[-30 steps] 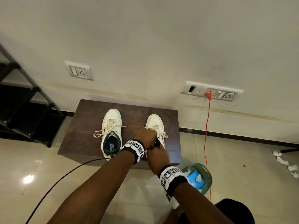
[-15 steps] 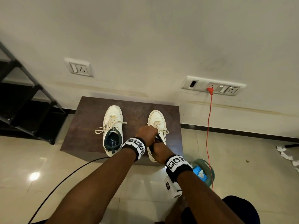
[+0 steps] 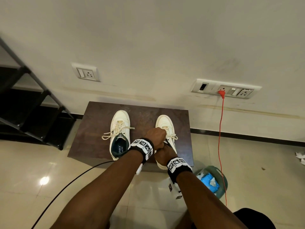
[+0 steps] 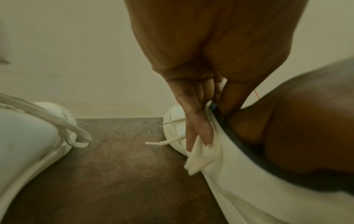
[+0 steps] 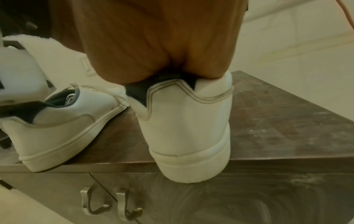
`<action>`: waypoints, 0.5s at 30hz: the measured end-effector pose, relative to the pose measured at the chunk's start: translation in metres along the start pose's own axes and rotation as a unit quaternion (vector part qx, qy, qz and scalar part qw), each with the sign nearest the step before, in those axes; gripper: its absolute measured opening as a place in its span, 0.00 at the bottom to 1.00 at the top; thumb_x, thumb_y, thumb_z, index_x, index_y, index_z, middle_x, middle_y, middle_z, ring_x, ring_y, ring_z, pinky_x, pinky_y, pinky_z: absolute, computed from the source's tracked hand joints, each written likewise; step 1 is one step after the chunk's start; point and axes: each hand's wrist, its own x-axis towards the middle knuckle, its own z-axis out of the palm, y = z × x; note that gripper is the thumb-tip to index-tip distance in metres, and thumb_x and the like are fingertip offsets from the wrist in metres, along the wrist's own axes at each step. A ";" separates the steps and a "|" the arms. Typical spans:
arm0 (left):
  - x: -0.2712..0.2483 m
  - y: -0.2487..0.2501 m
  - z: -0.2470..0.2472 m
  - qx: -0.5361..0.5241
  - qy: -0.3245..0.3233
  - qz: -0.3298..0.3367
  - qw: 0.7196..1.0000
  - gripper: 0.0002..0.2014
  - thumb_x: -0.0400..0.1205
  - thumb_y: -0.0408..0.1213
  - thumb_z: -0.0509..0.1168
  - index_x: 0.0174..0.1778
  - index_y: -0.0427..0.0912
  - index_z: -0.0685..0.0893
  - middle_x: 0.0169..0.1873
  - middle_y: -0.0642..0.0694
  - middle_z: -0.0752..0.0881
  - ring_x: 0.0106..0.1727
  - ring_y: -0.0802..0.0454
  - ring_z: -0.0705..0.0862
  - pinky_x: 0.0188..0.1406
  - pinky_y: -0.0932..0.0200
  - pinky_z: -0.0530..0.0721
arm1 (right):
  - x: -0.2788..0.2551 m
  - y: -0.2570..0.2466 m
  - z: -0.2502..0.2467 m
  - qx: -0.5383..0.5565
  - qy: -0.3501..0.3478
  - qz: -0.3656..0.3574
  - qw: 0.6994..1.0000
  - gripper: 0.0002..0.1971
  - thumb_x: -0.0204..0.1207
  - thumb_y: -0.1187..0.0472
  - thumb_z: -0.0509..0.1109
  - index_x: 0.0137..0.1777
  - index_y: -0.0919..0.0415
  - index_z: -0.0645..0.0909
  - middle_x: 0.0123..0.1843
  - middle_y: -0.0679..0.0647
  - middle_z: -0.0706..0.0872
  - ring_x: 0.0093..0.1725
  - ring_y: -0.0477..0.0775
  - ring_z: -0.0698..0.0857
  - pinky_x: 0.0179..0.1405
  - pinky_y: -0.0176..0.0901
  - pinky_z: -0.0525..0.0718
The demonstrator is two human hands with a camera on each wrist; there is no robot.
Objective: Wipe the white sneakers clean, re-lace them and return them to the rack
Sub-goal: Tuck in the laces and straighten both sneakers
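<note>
Only the left wrist view shows the left hand (image 4: pixel 193 119) pressing a white wipe (image 4: pixel 201 157) against the right sneaker's (image 3: pixel 166 128) side, fingers curled round it. The right hand (image 3: pixel 165 156) sits in that sneaker's opening; its grip is hidden. The left sneaker (image 3: pixel 119 133) stands beside it on the table (image 3: pixel 92 129). The rack (image 3: pixel 24 103) stands left; a bin (image 3: pixel 221 184) right. Since earlier, both hands stay on that sneaker.
</note>
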 end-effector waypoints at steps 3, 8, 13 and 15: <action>-0.001 -0.002 0.003 -0.007 0.004 -0.003 1.000 0.10 0.79 0.34 0.69 0.56 0.39 0.87 0.55 0.38 0.89 0.58 0.38 0.86 0.53 0.50 0.82 | -0.005 -0.005 -0.006 0.017 0.022 0.011 1.000 0.28 0.68 0.54 0.54 0.58 0.69 0.87 0.56 0.69 0.90 0.61 0.72 0.86 0.66 0.59 0.81; -0.005 -0.003 0.010 -0.004 0.018 -0.018 1.000 0.10 0.81 0.40 0.67 0.56 0.45 0.85 0.53 0.40 0.90 0.57 0.37 0.87 0.57 0.47 0.85 | -0.029 -0.015 -0.014 -0.017 0.088 -0.033 0.995 0.21 0.70 0.58 0.56 0.47 0.70 0.86 0.44 0.69 0.89 0.42 0.71 0.87 0.39 0.52 0.82; -0.004 0.007 0.015 0.021 0.013 -0.035 0.999 0.13 0.82 0.35 0.64 0.63 0.39 0.82 0.57 0.35 0.88 0.60 0.33 0.86 0.59 0.45 0.82 | -0.072 -0.012 -0.007 -0.169 0.096 -0.078 0.978 0.17 0.80 0.47 0.64 0.52 0.61 0.85 0.43 0.57 0.88 0.40 0.58 0.86 0.34 0.46 0.84; -0.001 0.008 0.015 0.014 0.011 -0.039 0.999 0.12 0.83 0.34 0.64 0.62 0.39 0.83 0.58 0.35 0.88 0.60 0.34 0.86 0.61 0.45 0.82 | -0.073 -0.016 -0.011 -0.167 0.079 -0.037 0.982 0.15 0.75 0.46 0.71 0.49 0.58 0.86 0.41 0.54 0.89 0.39 0.56 0.87 0.34 0.44 0.83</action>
